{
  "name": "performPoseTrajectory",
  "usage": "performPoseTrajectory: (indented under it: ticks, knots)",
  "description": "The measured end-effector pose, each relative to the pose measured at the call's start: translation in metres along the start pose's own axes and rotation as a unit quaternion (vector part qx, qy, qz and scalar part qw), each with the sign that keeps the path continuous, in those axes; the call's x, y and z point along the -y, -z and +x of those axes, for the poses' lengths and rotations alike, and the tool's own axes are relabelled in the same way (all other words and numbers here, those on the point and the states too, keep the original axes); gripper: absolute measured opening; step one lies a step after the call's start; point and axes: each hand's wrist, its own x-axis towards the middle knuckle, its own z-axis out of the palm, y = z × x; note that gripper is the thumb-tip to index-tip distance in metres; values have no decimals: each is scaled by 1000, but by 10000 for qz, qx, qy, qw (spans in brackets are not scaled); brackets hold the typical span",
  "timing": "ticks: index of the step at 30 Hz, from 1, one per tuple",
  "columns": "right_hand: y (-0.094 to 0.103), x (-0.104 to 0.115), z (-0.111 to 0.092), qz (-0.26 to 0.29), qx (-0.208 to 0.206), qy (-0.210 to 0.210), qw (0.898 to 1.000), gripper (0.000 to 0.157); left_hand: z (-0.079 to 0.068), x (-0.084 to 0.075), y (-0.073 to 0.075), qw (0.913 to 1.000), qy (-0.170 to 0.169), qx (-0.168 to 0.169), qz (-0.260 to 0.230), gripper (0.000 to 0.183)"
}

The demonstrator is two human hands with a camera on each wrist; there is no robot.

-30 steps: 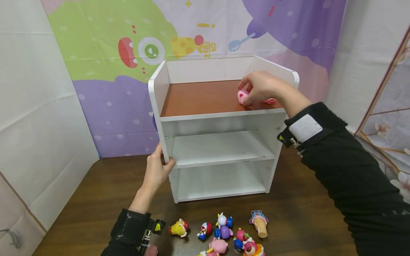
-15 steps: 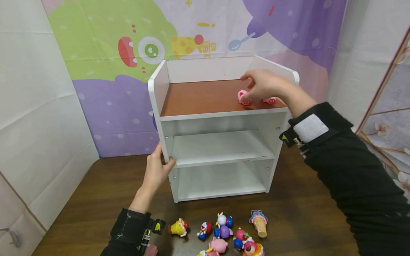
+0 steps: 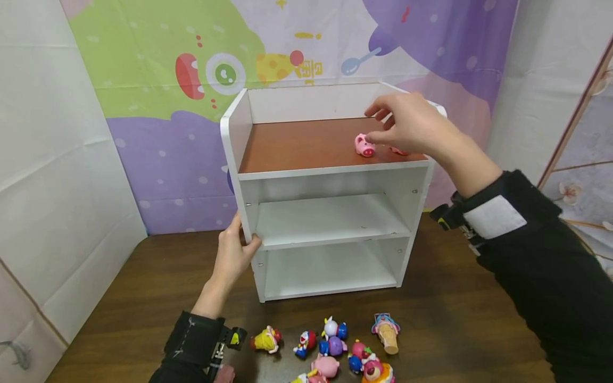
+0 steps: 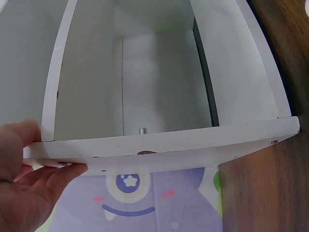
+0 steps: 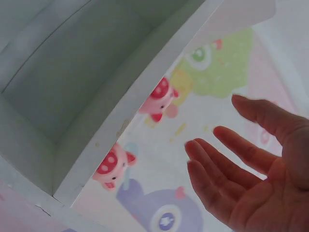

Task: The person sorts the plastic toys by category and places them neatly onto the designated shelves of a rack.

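A small white shelf unit (image 3: 330,169) with a brown top board stands on the table. My left hand (image 3: 233,252) grips its left side panel; in the left wrist view the thumb and fingers (image 4: 63,179) lie on opposite sides of the panel. On the top board sits a pink pig figure (image 3: 365,146), with a second pig figure (image 3: 398,151) partly hidden behind my right hand (image 3: 414,123). That hand hovers over the board's right part, holding nothing, its fingers loosely bent. In the right wrist view both pig faces (image 5: 159,99) peek over the board's edge, apart from the fingers.
Several small toy figures lie on the table before the shelf, among them a yellow one (image 3: 266,339), a red-and-blue one (image 3: 305,344), a pink pig (image 3: 325,366) and an ice-cream-cone figure (image 3: 386,333). A cartoon cloth (image 3: 177,170) hangs behind the shelf.
My right hand has let go of the pink pig figure and lifted up and to the right, leaving it on the top board. The left hand stays on the side panel.
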Motion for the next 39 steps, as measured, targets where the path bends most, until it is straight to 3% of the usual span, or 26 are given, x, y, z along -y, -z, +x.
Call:
performPoseTrajectory:
  ticks: [6, 9, 14, 23, 31, 34, 39]
  knots:
    - [-18, 7, -29, 362, -1057, 607, 9919, 28, 0, 0, 0, 9999, -58, -62, 75, 54]
    - [-31, 8, -45, 588, -1393, 878, 9846, 22, 0, 0, 0, 9999, -75, -94, 67, 55]
    - [-56, 4, -68, 388, -1741, 1206, 9765, 21, 0, 0, -1, 10000, -13, -73, -29, 55]
    - [-97, -3, -100, 577, -1722, 1287, 9749, 23, -1, 0, -1, 9999, -5, -126, -68, 54]
    - [-133, -8, -118, 995, -1893, 1892, 9584, 27, -1, -1, -2, 9999, 39, -132, -24, 55]
    - [-149, -6, -125, 1226, -1774, 2167, 9521, 29, -1, -1, -2, 9999, 45, -122, 0, 55]
    - [-175, -4, -136, 1576, -1183, 2489, 9483, 25, -2, -1, -1, 9999, 61, -112, -104, 55]
